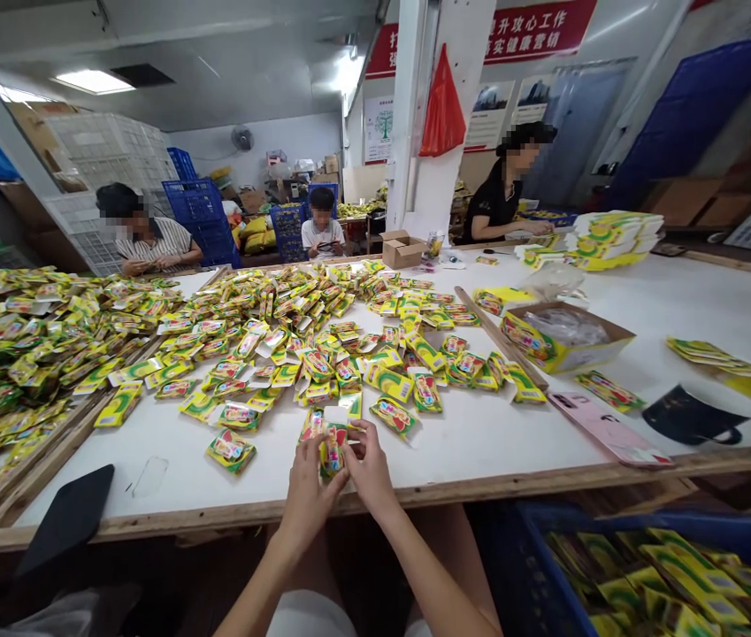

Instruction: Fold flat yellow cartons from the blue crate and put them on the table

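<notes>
Between both of my hands, just above the table's front edge, is a small yellow-green printed box (333, 445) with a white flap standing up at its top. My left hand (309, 482) grips its left side, fingers and thumb closed on it. From the right, my right hand (368, 464) pinches the same box with bent fingers. Close behind lie several similar boxes, one (394, 416) to the right of my hands and another (232, 451) to the left. A wide heap of them (295, 305) spreads over the white table (216, 491).
A wooden strip (501, 341) divides the table. To its right are an open carton (567, 341), a pink phone (604, 429) and a dark mug (693, 416). A black phone-like slab (73, 513) overhangs the front left edge. A blue crate (540, 548) of packets stands below right. Three people sit beyond.
</notes>
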### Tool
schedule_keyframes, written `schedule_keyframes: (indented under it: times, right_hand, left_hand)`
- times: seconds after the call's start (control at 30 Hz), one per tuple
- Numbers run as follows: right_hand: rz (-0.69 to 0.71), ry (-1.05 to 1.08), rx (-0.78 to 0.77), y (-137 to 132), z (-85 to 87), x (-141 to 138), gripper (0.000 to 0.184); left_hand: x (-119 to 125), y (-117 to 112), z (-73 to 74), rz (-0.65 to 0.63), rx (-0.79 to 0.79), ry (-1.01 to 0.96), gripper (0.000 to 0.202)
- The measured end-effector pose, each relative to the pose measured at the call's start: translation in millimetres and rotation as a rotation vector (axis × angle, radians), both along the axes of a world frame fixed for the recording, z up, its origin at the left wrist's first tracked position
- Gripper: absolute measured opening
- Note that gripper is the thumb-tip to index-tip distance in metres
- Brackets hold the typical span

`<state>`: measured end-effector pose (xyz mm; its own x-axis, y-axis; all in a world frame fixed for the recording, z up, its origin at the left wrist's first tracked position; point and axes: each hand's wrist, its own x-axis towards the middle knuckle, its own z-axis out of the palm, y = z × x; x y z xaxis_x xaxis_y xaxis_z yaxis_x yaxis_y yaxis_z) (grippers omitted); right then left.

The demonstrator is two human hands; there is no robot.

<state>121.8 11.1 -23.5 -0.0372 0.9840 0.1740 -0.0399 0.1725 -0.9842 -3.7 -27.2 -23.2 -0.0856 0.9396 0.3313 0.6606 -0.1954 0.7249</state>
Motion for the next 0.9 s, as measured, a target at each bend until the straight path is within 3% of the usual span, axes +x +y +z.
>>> schedule_keyframes:
  times: [0.17,0.33,0.47,0.67,0.77,0.9]
  right_hand:
    - [0.040,-0.019,0.056,-4,3.1,17,0.030]
    - [0.154,-0.022,0.061,-9,7.9,30,0.032]
    - [0.209,-0.063,0.038,-8,8.1,44,0.034]
    - [0.274,-0.189,0.056,10,13.5,53,0.019]
    - [0.193,-0.217,0.137,20,17.3,48,0.014]
    - [0.114,-0.091,0.166,18,20.0,40,0.014]
  left_hand:
    - [-11,8,10.8,0.121,0.028,-0.024,0.049]
    - [7,6,12.4,-0.086,-0.013,-0.387,0.039]
    - [15,6,10.9,-0.179,-0.086,-0.624,0.040]
    - [8,15,17.0,-0.279,-0.157,-0.548,0.023]
    - [9,20,15.8,-0.269,-0.099,-0.489,0.020]
    - [15,18,11.6,-0.205,0.011,-0.535,0.027]
